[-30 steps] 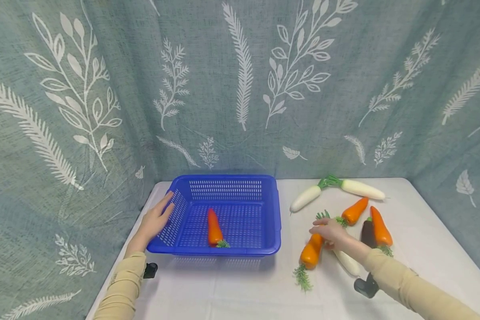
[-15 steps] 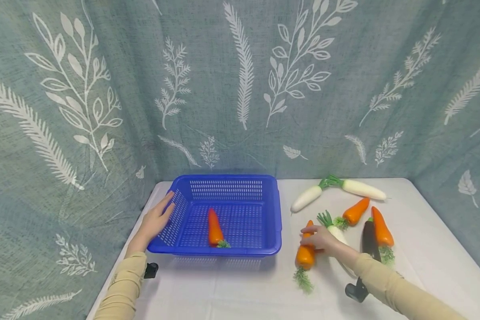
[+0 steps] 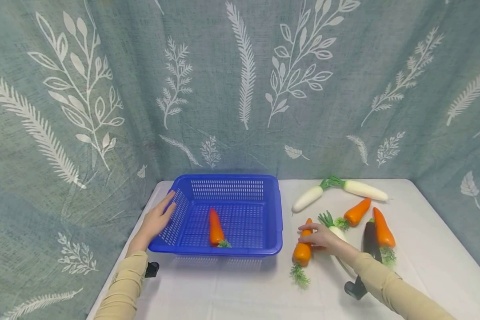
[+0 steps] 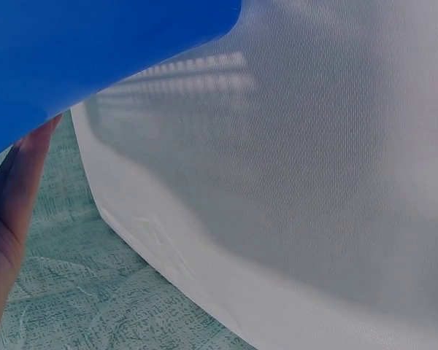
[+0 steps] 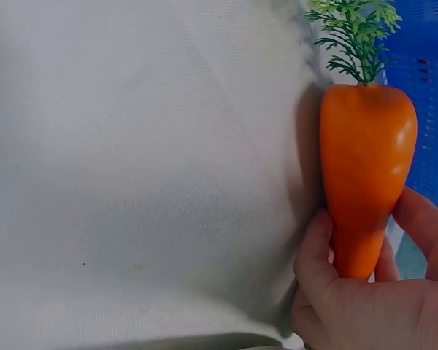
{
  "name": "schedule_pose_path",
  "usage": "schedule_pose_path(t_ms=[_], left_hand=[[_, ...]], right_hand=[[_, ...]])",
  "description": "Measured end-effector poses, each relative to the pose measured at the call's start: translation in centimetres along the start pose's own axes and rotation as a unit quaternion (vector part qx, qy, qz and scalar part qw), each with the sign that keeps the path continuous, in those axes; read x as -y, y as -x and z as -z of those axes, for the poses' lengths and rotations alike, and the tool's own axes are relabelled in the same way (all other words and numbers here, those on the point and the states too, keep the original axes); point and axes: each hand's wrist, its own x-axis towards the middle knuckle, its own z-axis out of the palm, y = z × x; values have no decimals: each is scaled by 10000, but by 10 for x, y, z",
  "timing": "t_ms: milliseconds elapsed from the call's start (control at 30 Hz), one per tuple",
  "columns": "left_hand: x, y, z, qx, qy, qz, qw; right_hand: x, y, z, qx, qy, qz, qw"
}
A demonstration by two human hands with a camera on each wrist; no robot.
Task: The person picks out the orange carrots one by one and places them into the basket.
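My right hand [image 3: 318, 235] grips an orange carrot [image 3: 302, 254] by its narrow end, just right of a blue plastic basket [image 3: 275, 213]. In the right wrist view, thumb and fingers lie on both sides of that carrot [image 5: 366, 153], its green leafy top pointing away from the hand. My left hand [image 3: 155, 222] rests on the basket's left rim with its fingers extended. The left wrist view catches only part of this hand [image 4: 14, 197] against the basket's blue side [image 4: 95, 58]. Inside the basket lies a reddish-orange carrot [image 3: 215, 229].
A white radish [image 3: 341, 235] lies beside my right hand. Two more white radishes [image 3: 308, 198] lie at the back with leaves together. Farther right are a carrot [image 3: 358, 212], a dark eggplant [image 3: 370, 238] and another carrot [image 3: 383, 229]. A patterned curtain [image 3: 224, 89] hangs behind the white table [image 3: 240, 295].
My right hand has moved left and now grips the carrot, which has turned more upright in view and shifted slightly towards the basket. The left hand has stayed on the basket rim.
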Motion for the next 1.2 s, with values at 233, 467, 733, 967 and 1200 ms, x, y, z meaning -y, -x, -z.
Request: schedule_pose_path(t_ms=[233,467,733,967,1200], left_hand=[[0,-1,1,25,-33,2,10000],[0,-2,1,44,-12,15,10000],[-1,-3,1,38,-31,17,10000],[-2,-2,2,56,-14,41,10000],[-2,-1,4,60,-101,31,9999]], right_hand=[[-2,-2,0,-9,-117,-81,9999],[-2,-2,1,-12,-120,-101,9999],[-1,-1,2,-12,-180,-103,9998],[-1,0,1,-10,-202,-121,9997],[0,0,1,35,-251,-121,9996]])
